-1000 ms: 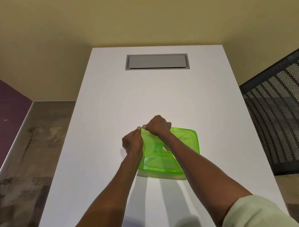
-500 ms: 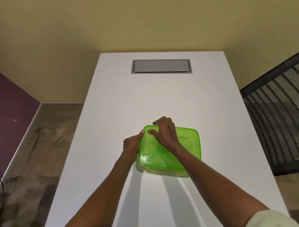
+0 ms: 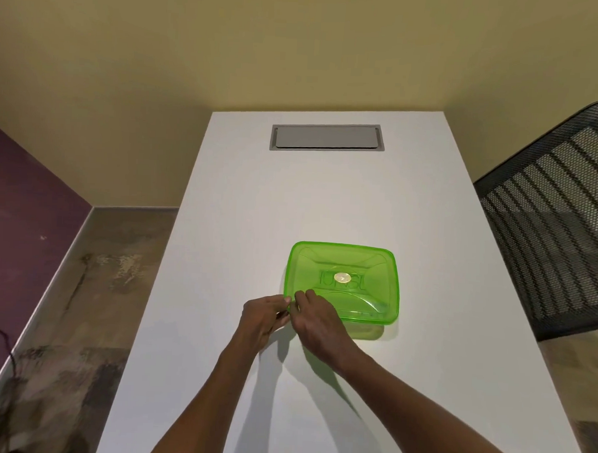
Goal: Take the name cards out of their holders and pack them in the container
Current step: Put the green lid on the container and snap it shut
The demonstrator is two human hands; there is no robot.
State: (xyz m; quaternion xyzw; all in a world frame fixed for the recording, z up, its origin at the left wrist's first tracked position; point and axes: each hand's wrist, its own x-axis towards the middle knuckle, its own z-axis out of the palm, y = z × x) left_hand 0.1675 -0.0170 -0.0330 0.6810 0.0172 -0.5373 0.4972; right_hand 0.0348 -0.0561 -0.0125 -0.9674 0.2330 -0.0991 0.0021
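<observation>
I am standing at a white table (image 3: 218,325) that is running away from me toward a yellow wall (image 3: 298,48). My left hand (image 3: 262,319) and right hand (image 3: 315,324) are meeting at the near left corner of the green container (image 3: 343,283). Both hands have their fingers curled over that corner of the lid, pinching its edge; I cannot tell how firmly. The container is sitting on the table just right of the middle line, lid on, with its long axis lying left to right across the table. Raised letters are showing on the lid around a small round sticker (image 3: 342,278); they seem to read "UNSL", though I cannot be sure. A second ago my hands were working the far left corner; now they are at the near one. Further off, a grey hatch (image 3: 327,137) is sitting flush in the table. A black mesh chair (image 3: 551,220) is standing to the right.
</observation>
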